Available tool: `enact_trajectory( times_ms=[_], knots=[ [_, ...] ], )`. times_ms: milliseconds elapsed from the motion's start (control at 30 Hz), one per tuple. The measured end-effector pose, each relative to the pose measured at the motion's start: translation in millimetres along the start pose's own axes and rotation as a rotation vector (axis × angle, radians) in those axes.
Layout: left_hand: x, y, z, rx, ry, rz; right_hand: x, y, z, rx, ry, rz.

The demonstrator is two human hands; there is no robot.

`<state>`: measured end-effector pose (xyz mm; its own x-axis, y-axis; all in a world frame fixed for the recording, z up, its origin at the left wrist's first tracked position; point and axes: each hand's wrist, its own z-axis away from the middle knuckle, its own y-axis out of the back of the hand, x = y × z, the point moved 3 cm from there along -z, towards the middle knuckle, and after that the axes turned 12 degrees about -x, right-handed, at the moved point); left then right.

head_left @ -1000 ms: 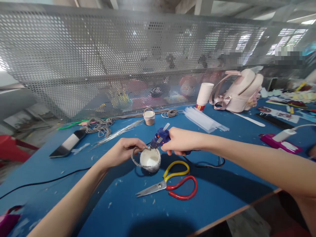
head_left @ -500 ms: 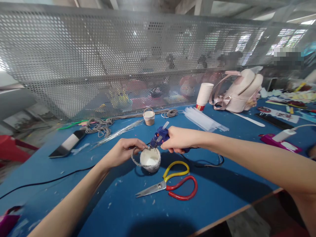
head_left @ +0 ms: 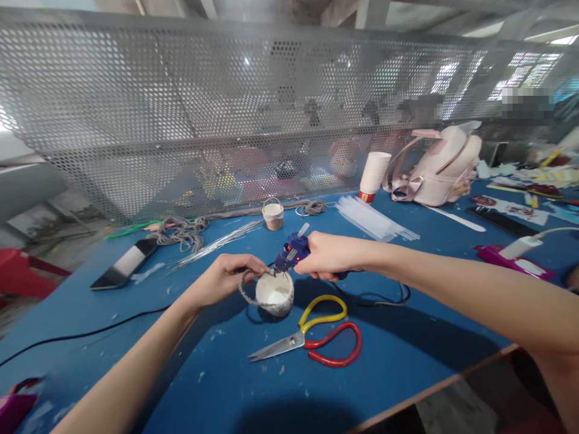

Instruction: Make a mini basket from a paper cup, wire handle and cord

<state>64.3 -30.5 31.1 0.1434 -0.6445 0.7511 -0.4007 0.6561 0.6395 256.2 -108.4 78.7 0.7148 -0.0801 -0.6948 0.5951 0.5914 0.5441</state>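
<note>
Cup [head_left: 281,308], white inside and greyish outside, stands on the blue table [head_left: 217,377], a twisted grey handle [head_left: 241,289] looping out from it. I see the left hand [head_left: 228,278] with its fingers pinched together on this handle, close at the rim. The right hand [head_left: 328,256] is wrapped firmly around a blue glue gun [head_left: 289,253]; its nozzle points down to the same rim, but whether it touches, I cannot tell. Scissors [head_left: 296,340] lie just beside.
</note>
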Motion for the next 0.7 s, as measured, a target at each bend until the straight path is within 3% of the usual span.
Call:
enact_trajectory(
  times_ms=[700],
  knots=[
    [-1.4, -0.1, 2.0, 0.006, 0.014, -0.009, 3.6, 0.4, 0.7, -0.025, 0.029, -0.032]
  ],
)
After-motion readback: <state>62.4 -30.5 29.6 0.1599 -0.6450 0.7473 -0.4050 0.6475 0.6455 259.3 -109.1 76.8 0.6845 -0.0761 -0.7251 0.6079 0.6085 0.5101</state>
